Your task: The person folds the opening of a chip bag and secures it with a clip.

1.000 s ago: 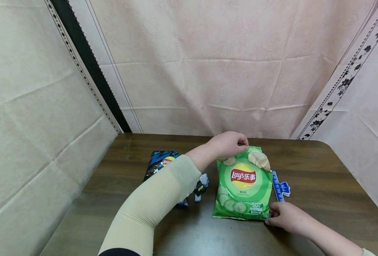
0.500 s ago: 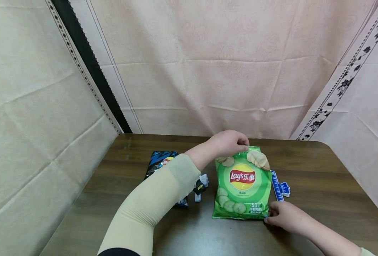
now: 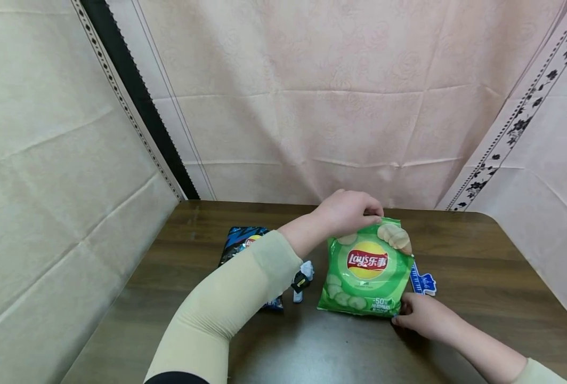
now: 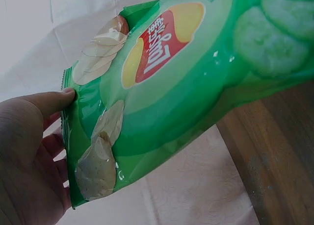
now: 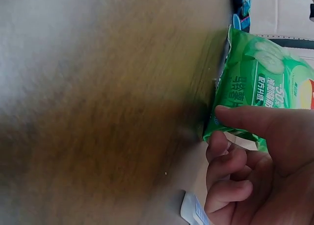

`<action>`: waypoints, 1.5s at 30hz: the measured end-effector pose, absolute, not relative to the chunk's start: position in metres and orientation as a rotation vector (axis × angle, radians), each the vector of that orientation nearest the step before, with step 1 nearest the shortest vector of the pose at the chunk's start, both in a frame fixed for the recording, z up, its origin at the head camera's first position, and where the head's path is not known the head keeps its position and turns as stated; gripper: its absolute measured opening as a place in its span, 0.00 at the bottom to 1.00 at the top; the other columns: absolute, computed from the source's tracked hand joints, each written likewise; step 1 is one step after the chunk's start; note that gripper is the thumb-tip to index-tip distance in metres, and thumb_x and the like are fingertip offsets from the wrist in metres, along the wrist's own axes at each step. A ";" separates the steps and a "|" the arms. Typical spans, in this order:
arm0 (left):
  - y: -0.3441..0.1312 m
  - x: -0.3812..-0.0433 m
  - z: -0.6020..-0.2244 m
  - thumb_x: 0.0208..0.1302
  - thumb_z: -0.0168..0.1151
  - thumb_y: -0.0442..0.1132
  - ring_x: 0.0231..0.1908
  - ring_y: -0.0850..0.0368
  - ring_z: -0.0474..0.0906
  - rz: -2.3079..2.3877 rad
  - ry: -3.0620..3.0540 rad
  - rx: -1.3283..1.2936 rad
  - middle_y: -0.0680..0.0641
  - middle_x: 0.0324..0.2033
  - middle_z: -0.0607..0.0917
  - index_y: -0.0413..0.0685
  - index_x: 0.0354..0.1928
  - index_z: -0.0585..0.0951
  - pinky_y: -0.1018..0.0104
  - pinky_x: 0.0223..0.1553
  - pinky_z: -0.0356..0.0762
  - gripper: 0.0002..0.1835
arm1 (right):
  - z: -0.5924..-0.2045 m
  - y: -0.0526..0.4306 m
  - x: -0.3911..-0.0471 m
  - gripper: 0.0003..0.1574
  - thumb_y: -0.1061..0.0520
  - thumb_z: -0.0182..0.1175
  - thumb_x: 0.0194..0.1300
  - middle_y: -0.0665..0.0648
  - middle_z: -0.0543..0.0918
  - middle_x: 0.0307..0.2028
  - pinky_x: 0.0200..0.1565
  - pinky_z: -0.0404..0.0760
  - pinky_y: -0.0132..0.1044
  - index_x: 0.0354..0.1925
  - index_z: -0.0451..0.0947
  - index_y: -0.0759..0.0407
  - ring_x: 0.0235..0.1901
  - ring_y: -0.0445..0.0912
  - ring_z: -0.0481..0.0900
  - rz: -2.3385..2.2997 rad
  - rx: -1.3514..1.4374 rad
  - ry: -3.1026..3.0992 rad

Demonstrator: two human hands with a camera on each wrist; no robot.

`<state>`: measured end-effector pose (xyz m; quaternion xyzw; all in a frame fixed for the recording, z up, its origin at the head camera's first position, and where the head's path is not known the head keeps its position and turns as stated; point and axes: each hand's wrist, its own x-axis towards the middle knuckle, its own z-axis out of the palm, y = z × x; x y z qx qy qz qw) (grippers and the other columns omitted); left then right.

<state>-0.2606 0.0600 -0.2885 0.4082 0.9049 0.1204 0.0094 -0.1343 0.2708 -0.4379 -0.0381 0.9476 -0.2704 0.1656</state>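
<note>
The left hand (image 3: 346, 213) is pinching the top edge of the green bag (image 3: 367, 282) and the right hand (image 3: 424, 316) is pinching its lower right corner, holding it over the table (image 3: 288, 352) between the dark bag (image 3: 235, 244) and the blue strip (image 3: 423, 282). Pinching only the edges, evenly, should be steadying it without crushing the middle.

Curtained-off tabletop nook; home or studio, cannot tell. Brown wood-grain table (image 3: 475, 261), pale pink cloth (image 3: 322, 117) hanging behind, off-white cloth (image 3: 48, 138) at left, white black-floral-bordered cloth (image 3: 559, 160) at right.
</note>
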 end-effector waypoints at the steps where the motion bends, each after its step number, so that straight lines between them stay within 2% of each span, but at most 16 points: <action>1: 0.060 -0.260 -0.288 0.73 0.56 0.53 0.43 0.70 0.74 0.359 2.833 1.298 0.68 0.41 0.82 0.69 0.44 0.85 0.64 0.55 0.66 0.09 | -0.438 0.271 -0.136 0.16 0.53 0.72 0.57 0.51 0.77 0.25 0.29 0.73 0.40 0.37 0.77 0.61 0.26 0.45 0.73 -0.764 -0.107 2.700; 8: 0.058 -0.258 -0.285 0.73 0.56 0.53 0.46 0.71 0.75 0.314 2.874 1.354 0.67 0.44 0.82 0.69 0.46 0.84 0.61 0.55 0.65 0.09 | -0.435 0.273 -0.147 0.20 0.51 0.71 0.59 0.52 0.79 0.29 0.31 0.75 0.41 0.42 0.78 0.63 0.28 0.45 0.74 -0.733 -0.083 2.696; 23: 0.058 -0.258 -0.285 0.74 0.55 0.53 0.49 0.69 0.75 0.261 2.909 1.379 0.66 0.46 0.82 0.69 0.46 0.84 0.59 0.57 0.65 0.09 | -0.436 0.273 -0.145 0.20 0.49 0.70 0.61 0.51 0.80 0.29 0.30 0.75 0.41 0.43 0.78 0.62 0.28 0.44 0.75 -0.719 -0.097 2.718; 33: 0.056 -0.256 -0.284 0.73 0.55 0.52 0.47 0.69 0.75 0.273 2.922 1.405 0.65 0.44 0.82 0.69 0.46 0.84 0.60 0.56 0.65 0.09 | -0.418 0.282 -0.135 0.14 0.48 0.69 0.61 0.48 0.77 0.27 0.29 0.73 0.37 0.40 0.80 0.54 0.28 0.44 0.73 -0.800 -0.205 2.802; 41: 0.055 -0.254 -0.283 0.73 0.56 0.52 0.46 0.69 0.75 0.278 2.920 1.404 0.65 0.43 0.82 0.68 0.45 0.84 0.60 0.55 0.66 0.08 | -0.399 0.286 -0.135 0.16 0.45 0.63 0.68 0.48 0.80 0.33 0.32 0.74 0.39 0.43 0.81 0.55 0.33 0.43 0.75 -0.824 -0.240 2.949; 45: 0.055 -0.253 -0.283 0.73 0.57 0.52 0.46 0.69 0.75 0.287 2.923 1.414 0.65 0.43 0.82 0.67 0.45 0.85 0.60 0.55 0.66 0.08 | -0.395 0.286 -0.137 0.17 0.46 0.61 0.70 0.49 0.82 0.34 0.33 0.75 0.40 0.45 0.82 0.58 0.33 0.43 0.76 -0.853 -0.223 3.019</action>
